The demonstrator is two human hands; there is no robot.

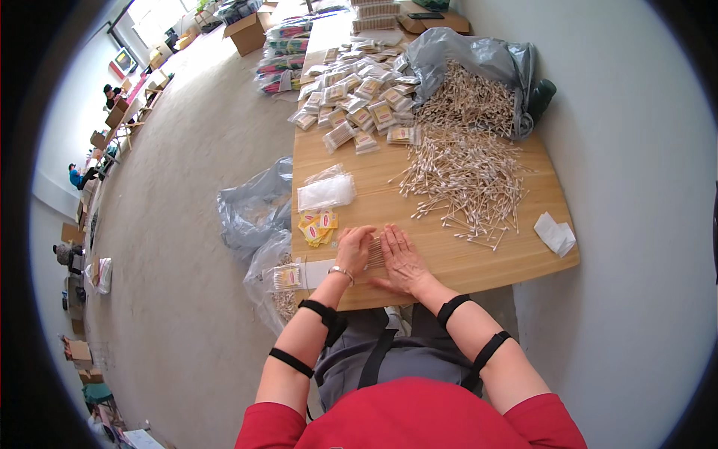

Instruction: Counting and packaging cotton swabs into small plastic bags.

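A small row of cotton swabs lies on the table between my two hands, partly covered by them. My left hand is closed, its bent fingers against the swabs' left side. Flat on the wood, my right hand has its fingers stretched out and its edge along the swabs' right side. By my left wrist is a white strip, with a filled swab packet at its left end. Yellow printed cards and clear plastic bags lie just beyond my left hand.
Loose swabs spill from a grey plastic bag at the far right. Filled packets are heaped at the back. A crumpled white tissue lies near the right edge. Plastic bags hang at the table's left side; a wall stands right.
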